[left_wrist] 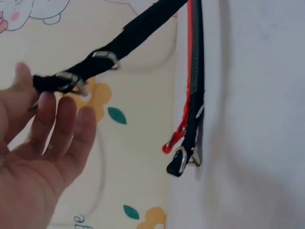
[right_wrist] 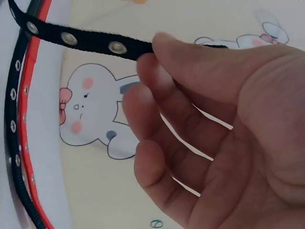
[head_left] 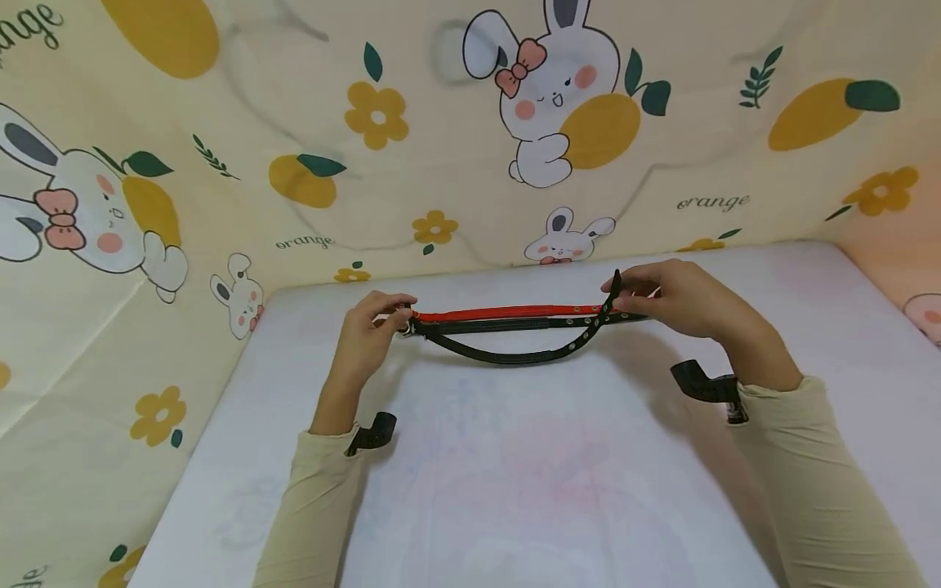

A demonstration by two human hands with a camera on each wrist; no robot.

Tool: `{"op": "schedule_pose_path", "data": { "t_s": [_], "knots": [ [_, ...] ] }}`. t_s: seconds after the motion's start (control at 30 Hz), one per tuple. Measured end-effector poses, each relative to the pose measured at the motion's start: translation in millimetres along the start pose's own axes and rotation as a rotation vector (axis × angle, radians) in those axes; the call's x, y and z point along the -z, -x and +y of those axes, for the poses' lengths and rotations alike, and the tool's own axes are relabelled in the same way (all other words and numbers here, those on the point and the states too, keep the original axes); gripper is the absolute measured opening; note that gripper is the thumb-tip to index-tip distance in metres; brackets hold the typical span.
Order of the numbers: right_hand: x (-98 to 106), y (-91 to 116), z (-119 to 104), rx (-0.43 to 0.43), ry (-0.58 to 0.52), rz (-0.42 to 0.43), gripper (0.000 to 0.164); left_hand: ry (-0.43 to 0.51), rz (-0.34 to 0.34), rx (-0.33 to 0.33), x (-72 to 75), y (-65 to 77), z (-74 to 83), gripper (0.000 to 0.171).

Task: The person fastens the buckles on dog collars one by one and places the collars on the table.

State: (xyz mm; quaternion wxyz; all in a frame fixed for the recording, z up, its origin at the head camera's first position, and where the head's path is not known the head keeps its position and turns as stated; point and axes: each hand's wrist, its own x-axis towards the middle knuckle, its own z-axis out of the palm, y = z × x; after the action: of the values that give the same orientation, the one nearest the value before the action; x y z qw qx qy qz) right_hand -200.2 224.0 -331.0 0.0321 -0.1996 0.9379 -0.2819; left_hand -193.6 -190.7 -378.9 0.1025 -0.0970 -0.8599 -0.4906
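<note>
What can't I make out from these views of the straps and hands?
- Left wrist: the held black strap's far end, cut off by the top edge.
- Left wrist: its near tip, covered by the left hand.
- Right wrist: the stretch of it behind the right hand's thumb.
- Right wrist: buckle ends of the red strap and other black strap, cut off by the bottom edge.
- Head: the eyelets, too small to count surely.

There are two black straps (head_left: 515, 358) and one red strap (head_left: 500, 312).
</note>
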Motion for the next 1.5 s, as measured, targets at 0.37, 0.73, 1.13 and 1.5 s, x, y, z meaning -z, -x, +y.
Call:
{"op": "schedule_pose_path", "data": {
  "t_s": [0.37, 0.73, 1.13, 1.5],
  "knots": [
    [-1.4, 1.8, -2.1, 0.033, 0.013, -0.017, 0.020, 0.123, 0.015, 0.011, -7.4, -0.4, -1.2, 0.027],
    [-4.9, 2.2, -1.9, 0.041, -0.010, -0.016, 0.022, 0.306, 0.048, 0.111, -15.1, 2.4, 0.5, 0.030],
    [-7.0, -0.3, -1.4, 0.057, -0.002, -0.025, 0.024, 0.539, 0.117, 0.186, -23.6, -0.2, 2.4, 0.031],
    [-2.0, -3.9, -14.3, 0.026, -0.012, 0.022, 0.021, 0.499, 0.125, 0.183, -21.0, 1.5, 10.5, 0.033]
  ]
}}
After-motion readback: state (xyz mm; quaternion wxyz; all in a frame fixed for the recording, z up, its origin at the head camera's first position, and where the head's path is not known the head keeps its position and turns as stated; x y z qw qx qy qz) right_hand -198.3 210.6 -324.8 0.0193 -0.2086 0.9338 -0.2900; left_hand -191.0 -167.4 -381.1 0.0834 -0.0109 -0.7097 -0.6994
